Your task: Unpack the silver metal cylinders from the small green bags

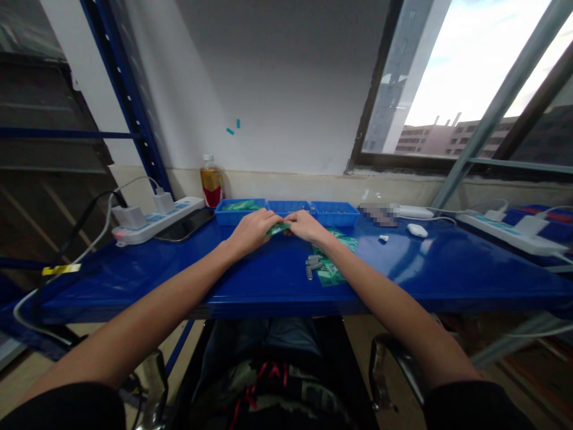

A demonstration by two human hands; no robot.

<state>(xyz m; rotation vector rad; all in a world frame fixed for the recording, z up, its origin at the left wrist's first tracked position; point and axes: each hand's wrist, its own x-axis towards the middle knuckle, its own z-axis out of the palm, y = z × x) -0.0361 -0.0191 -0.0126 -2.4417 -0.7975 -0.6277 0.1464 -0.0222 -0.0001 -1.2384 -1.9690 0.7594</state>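
Note:
My left hand (254,230) is closed on a small green plastic bag (278,228), held just above the table in front of the bins. My right hand (307,226) pinches at the bag's right end; anything else between its fingertips is hidden. Under my right wrist lie several flat green plastic bags (333,275), partly covered by the forearm. Several small clear-grey oblong pieces (315,264) rest at their left edge. Behind my hands stand three blue bins: the left bin (222,218) holds green bags, the middle bin (280,207) and the right bin (333,220) hold small parts.
The blue table (170,280) meets the wall. At left are a power strip (183,209), a dark phone (188,224) and a bottle (211,182). At right lie a white earbud (384,238), its case (417,230), a white cabled device (412,211) and another power strip (505,232).

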